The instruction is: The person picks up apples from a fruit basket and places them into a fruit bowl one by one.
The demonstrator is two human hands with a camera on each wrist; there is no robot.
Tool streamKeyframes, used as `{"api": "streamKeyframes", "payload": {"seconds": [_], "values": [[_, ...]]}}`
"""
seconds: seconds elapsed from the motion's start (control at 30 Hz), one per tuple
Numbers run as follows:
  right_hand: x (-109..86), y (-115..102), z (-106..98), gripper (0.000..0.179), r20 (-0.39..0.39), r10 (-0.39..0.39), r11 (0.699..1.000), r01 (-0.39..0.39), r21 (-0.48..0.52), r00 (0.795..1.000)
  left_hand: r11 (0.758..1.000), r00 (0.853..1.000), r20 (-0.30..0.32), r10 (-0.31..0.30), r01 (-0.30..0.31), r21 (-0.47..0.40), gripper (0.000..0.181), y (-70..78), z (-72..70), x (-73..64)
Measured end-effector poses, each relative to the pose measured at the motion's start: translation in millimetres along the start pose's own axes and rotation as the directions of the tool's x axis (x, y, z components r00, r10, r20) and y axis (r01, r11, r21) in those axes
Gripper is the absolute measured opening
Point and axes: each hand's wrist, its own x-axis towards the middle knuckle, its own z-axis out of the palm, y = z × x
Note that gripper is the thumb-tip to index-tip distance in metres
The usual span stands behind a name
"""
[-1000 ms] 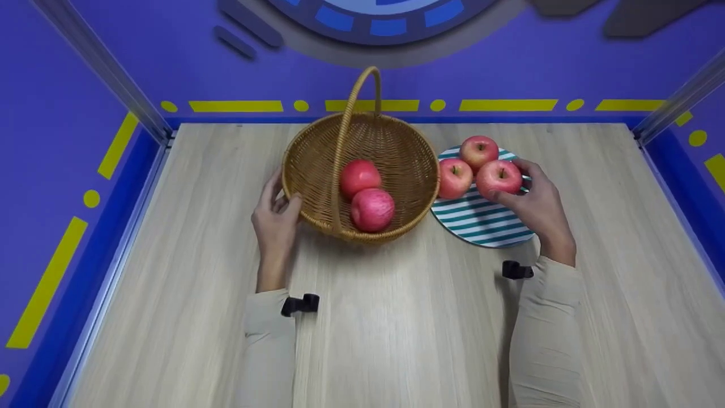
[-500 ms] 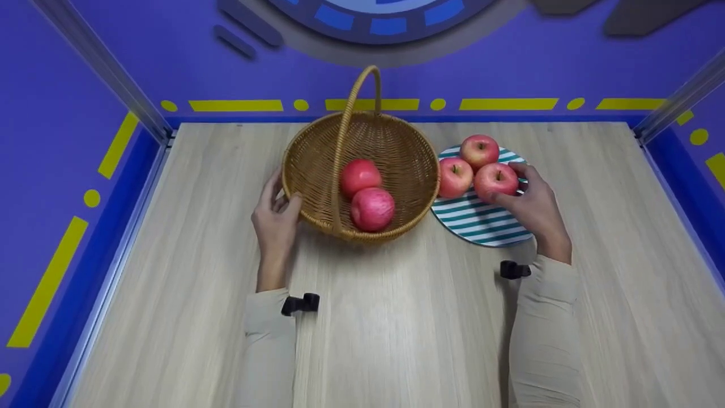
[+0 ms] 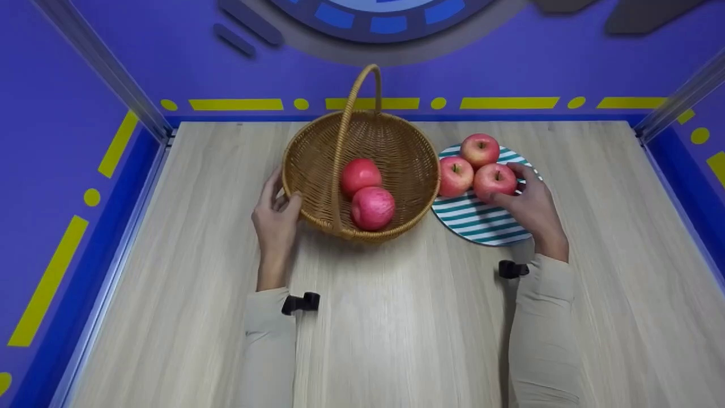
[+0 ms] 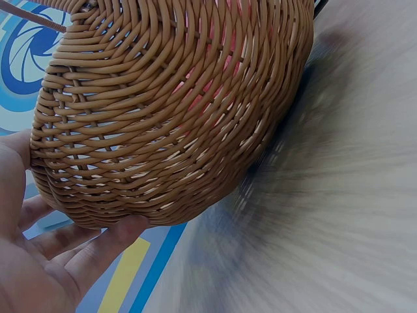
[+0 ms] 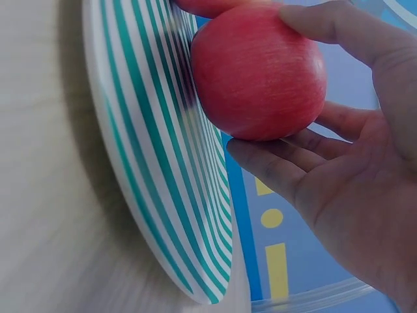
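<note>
My left hand [image 3: 276, 224] grips the left side of a wicker basket [image 3: 311, 153], thumb at the rim and fingers against the outer wall. In the left wrist view the fingertips [image 4: 133, 228] touch the weave [image 4: 150, 130]. Two red apples, one [image 3: 360, 174] behind the other [image 3: 372, 208], lie inside. My right hand [image 3: 535, 207] holds a pink-red apple [image 3: 494, 182] between thumb and fingers, low over a green-and-white striped round plate [image 3: 487, 229]. Two more apples sit beside it, one at the back [image 3: 480, 149] and one at the left [image 3: 455, 177], nearest the basket.
The basket's tall arched handle [image 3: 343, 130] rises between the left hand and the inner apples. Basket and plate are side by side on a pale wooden table [image 3: 368, 317]. Blue walls [image 3: 510, 73] with yellow marks enclose the back and sides.
My right hand has shifted slightly left with its apple, bringing it closer to the other two on the plate. The left hand and basket hold still.
</note>
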Motion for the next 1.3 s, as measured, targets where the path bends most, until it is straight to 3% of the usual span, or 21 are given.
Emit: {"api": "streamKeyframes", "payload": {"seconds": [0.77,1.1,1.3], "values": [[0.8,7.4,4.1,0.083,0.010,-0.005,0.999,0.005,0.045,1.000,1.000,1.000,0.003,0.020,-0.020,0.020,0.062,-0.4,0.3,0.6],[3.0,6.4,2.6,0.093,0.025,0.046,0.998,-0.047,0.051,0.999,0.999,0.999,0.010,0.049,-0.049,-0.006,0.061,0.4,-0.2,-1.3],[1.4,3.8,0.8,0.097,0.035,0.040,0.999,-0.041,0.033,0.999,0.999,0.999,0.006,0.037,-0.037,0.003,0.061,0.2,0.4,-0.5]]}}
